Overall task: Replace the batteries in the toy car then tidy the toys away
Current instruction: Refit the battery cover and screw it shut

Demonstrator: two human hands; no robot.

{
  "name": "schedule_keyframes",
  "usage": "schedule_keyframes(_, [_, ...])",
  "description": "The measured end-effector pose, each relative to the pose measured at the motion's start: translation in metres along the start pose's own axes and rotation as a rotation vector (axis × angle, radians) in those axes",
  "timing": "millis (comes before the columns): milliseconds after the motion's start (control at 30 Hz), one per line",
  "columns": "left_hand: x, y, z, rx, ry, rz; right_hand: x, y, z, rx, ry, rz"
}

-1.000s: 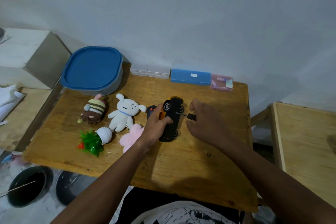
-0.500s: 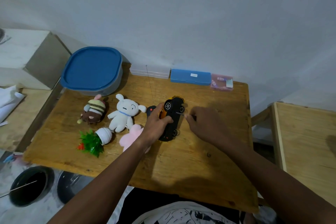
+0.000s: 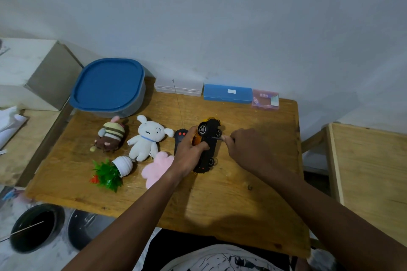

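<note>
The left hand (image 3: pixel 189 152) grips the toy car (image 3: pixel 208 145) on edge (underside exposed); the right hand (image 3: pixel 246 149) pinches a screwdriver (image 3: pixel 217 138) against it.

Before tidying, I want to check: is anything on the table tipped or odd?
Yes. The toy potted plant lies on its side, left of the pink plush. The toy car is on its side, held by the left hand.

No text is reading legibly; the white label (image 3: pixel 231 91) on the blue case (image 3: pixel 218 97) is showing print too small.
</note>
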State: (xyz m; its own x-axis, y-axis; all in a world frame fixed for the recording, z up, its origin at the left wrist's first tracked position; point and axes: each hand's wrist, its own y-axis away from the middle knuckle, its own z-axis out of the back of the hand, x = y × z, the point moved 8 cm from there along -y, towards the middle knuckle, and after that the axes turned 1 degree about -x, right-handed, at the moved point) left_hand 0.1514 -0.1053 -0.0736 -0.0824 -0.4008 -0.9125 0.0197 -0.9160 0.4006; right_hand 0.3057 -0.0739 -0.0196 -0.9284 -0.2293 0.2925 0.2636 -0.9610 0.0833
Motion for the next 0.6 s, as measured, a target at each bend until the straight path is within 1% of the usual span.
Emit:
schedule_keyframes(67, [0.001,0.001,0.000,0.012,0.006,0.003,0.000,-0.001,0.002,0.004,-0.102,-0.012])
schedule_keyframes(167, [0.001,0.003,0.001,0.007,0.005,0.004,0.007,0.003,0.006,0.019,-0.177,0.072])
schedule_keyframes(367, [0.000,0.005,-0.001,0.018,0.004,0.011,0.006,0.008,0.007,-0.073,0.118,0.233])
schedule_keyframes(433, [-0.002,0.004,0.000,-0.002,0.007,0.001,0.007,0.010,0.005,-0.074,0.098,0.205])
schedule_keyframes(533, [-0.006,0.003,0.001,-0.009,-0.007,-0.018,-0.003,0.008,-0.001,-0.035,-0.039,0.050])
schedule_keyframes(600, [-0.007,0.004,0.002,0.001,-0.025,-0.022,-0.007,0.007,0.000,-0.035,-0.114,0.034])
